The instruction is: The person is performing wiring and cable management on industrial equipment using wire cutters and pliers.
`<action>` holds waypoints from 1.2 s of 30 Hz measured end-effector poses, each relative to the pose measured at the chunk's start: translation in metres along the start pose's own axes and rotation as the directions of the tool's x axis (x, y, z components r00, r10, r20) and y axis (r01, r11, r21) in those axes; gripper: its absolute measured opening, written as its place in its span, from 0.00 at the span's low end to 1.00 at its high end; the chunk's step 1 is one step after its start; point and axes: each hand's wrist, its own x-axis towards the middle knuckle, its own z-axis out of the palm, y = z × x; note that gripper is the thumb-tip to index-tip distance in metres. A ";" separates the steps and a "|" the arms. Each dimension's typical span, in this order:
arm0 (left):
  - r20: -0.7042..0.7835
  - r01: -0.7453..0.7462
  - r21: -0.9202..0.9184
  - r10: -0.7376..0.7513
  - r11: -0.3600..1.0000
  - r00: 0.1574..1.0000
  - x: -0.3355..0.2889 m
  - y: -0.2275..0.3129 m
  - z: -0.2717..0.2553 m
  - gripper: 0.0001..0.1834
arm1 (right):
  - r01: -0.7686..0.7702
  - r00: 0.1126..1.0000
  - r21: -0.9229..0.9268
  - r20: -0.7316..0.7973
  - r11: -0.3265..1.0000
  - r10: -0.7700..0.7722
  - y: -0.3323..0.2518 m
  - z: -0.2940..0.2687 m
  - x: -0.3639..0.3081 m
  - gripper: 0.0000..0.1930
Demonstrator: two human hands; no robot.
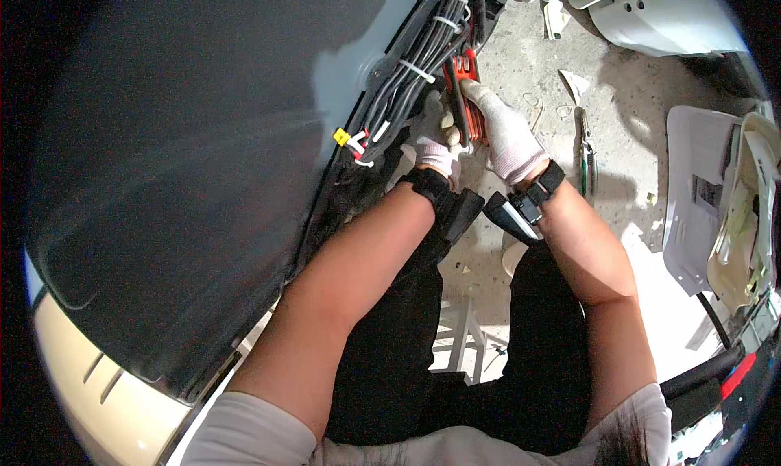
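In my white-gloved hands, near the top centre, is a red folding hex key set with dark metal keys. My right hand grips it from the right, with the thumb lying along its upper part. From the other side, the curled fingers of my left hand close on its lower end. A thick bundle of black cables, bound with white zip ties, runs just left of my hands along the edge of a large dark panel. A yellow connector and red-and-white wire ends stick out at the bundle's lower end.
Green-handled pliers lie on the speckled grey floor to the right, near paper scraps. A pale plastic bin stands at the far right. White curved parts fill the top right. A grey metal stand shows between my legs.
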 end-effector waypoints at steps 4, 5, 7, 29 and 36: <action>-0.119 0.138 -0.073 -0.146 0.988 0.982 0.006 0.001 -0.009 0.14 | -0.002 1.000 0.017 -0.002 1.000 0.002 0.004 0.004 0.003 0.21; -0.125 0.138 -0.076 -0.147 0.987 0.981 0.009 -0.001 -0.008 0.14 | -0.008 1.000 0.016 -0.001 1.000 0.008 0.004 0.006 0.004 0.21; -0.109 0.169 -0.235 -0.198 0.957 0.974 0.010 -0.006 -0.001 0.14 | 0.007 0.999 0.010 -0.054 1.000 -0.006 0.003 0.002 0.005 0.21; 0.367 -0.436 0.824 0.244 0.363 0.898 -0.010 -0.029 -0.049 0.16 | 0.088 0.950 -0.475 -0.225 0.876 -0.218 0.006 0.010 0.006 0.21; 0.281 0.423 -0.372 -0.334 0.826 0.900 0.010 -0.029 -0.060 0.25 | 0.082 0.940 -0.380 -0.277 0.921 -0.198 0.017 0.051 0.000 0.23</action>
